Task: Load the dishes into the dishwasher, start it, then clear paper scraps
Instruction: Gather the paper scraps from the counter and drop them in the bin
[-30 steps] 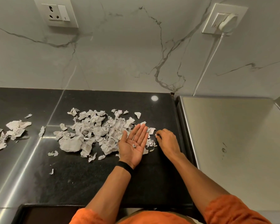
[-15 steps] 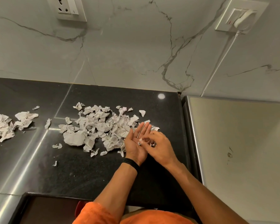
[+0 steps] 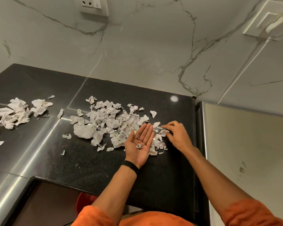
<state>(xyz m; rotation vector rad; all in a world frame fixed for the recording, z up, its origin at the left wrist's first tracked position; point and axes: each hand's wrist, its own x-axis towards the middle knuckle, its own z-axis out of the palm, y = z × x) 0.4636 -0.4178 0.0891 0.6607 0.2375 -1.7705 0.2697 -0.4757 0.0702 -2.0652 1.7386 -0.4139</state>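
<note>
Hands work together: left hand (image 3: 140, 143) lies flat, palm up, cradling a tiny scrap (image 3: 139, 146); right hand (image 3: 178, 136), at its 3 o'clock, pinches a torn piece (image 3: 163, 132). Main heap (image 3: 111, 123) sits at 10 o'clock on the worktop (image 3: 88, 162), a smaller heap (image 3: 18, 111) at 9. Cupping the palm would likely stop pieces spilling.

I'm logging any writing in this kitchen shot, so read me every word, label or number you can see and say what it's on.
Nothing here can be read.
On the paper scraps: faint print marks, too small and blurred to read.
On the small scrap in the left hand: dark marks, unreadable.
On the wall socket and the switch plate: no legible lettering.
</note>
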